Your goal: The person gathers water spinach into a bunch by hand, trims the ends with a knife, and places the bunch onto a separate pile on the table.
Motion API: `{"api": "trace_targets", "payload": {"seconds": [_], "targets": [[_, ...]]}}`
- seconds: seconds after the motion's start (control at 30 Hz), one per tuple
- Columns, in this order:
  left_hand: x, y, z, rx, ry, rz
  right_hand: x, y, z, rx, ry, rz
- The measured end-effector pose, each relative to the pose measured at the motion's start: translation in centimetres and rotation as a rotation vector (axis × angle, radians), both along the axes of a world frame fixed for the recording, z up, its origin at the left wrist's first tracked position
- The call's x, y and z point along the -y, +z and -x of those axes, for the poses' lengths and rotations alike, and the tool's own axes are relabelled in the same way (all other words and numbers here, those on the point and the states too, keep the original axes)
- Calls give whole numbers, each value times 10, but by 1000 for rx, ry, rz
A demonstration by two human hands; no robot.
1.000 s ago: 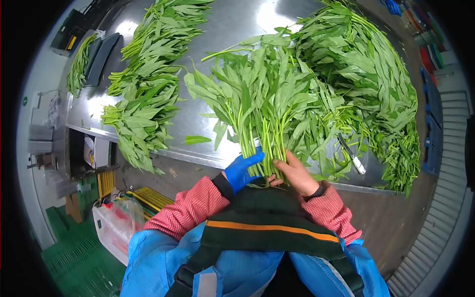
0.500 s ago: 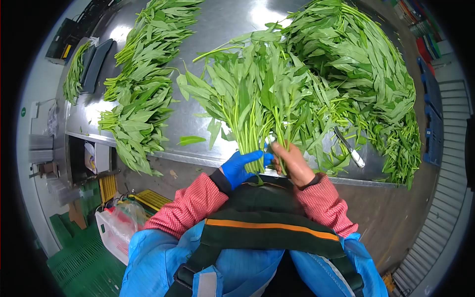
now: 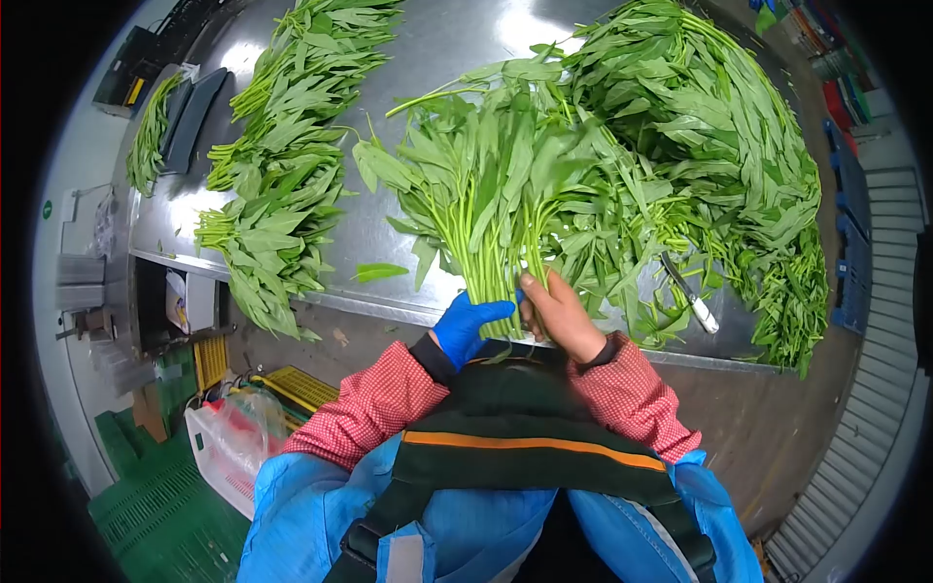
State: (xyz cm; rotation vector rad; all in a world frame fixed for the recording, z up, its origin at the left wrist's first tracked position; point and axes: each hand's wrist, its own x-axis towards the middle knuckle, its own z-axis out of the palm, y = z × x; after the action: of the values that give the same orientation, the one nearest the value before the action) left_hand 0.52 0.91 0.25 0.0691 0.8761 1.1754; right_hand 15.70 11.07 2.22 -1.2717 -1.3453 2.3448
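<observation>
My left hand (image 3: 465, 326), in a blue glove, is closed round the lower stems of a bunch of water spinach (image 3: 486, 228). The bunch stands upright, leaves fanned toward the far side of the table. Bare, my right hand (image 3: 562, 317) presses against the right side of the same stems, thumb in front and fingers partly hidden behind. Right of it, a knife (image 3: 692, 295) with a white handle lies among loose leaves. A single leaf (image 3: 380, 272) rests on the metal left of the bunch.
The metal table (image 3: 403, 309) has its edge close to my body. Sorted bunches (image 3: 282, 165) line its left side; a large heap of greens (image 3: 714, 136) covers the right. A dark tray (image 3: 194, 119) stands far left. Below are a white crate (image 3: 216, 452) and green pallets (image 3: 160, 510).
The stems in my right hand have come together with the bunch in my left. My right hand has shifted slightly, and its thumb now lies along the stems.
</observation>
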Motion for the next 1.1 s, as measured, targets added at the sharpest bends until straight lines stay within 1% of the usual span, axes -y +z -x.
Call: {"api": "trace_targets", "payload": {"seconds": [0.07, 0.13, 0.17, 0.2, 0.27, 0.3, 0.4, 0.5, 0.6, 0.7, 0.8, 0.83, 0.93, 0.97, 1.07, 1.1], "targets": [[-1, -5, 0, 153, -20, -103, -1, 3, 1, -11, 79, -19], [-2, 4, -3, 134, 21, -40, -7, 15, -9, -13, 129, 0], [-2, 4, -5, 120, 42, -13, -5, 10, -14, -18, 140, -32], [-1, 4, -7, 105, 64, 15, -3, 11, -15, 40, 170, -87], [-1, 0, -9, 103, 36, 7, 2, 15, -15, 152, 231, -197], [-1, -3, -10, 101, 20, 3, 0, 15, -12, 203, 323, -239], [-3, -8, -13, 42, 12, -24, -1, 23, -6, 248, 419, -215], [-5, -8, -8, 48, -85, -34, -6, 29, -11, 168, 451, -100], [-11, 1, -9, 34, -79, 4, -2, 30, -17, 140, 438, -124], [-17, 22, 0, 74, -108, 27, 6, 31, -18, 38, 233, -44], [-24, 23, -2, 79, 64, -62, 5, 20, -30, -176, -65, 158], [-27, 24, 2, 132, 82, -88, 4, 25, -32, -186, -20, 132], [-37, 37, 3, 179, 146, -12, 11, 19, -27, -178, 310, 29], [-39, 34, 3, 170, 135, -36, 17, 13, -22, -78, 380, -8], [-43, 39, 5, 112, 172, -67, 15, 18, -20, -92, 448, -59], [-42, 39, 7, 94, 167, -74, 14, 36, -24, -123, 380, -75]]}}
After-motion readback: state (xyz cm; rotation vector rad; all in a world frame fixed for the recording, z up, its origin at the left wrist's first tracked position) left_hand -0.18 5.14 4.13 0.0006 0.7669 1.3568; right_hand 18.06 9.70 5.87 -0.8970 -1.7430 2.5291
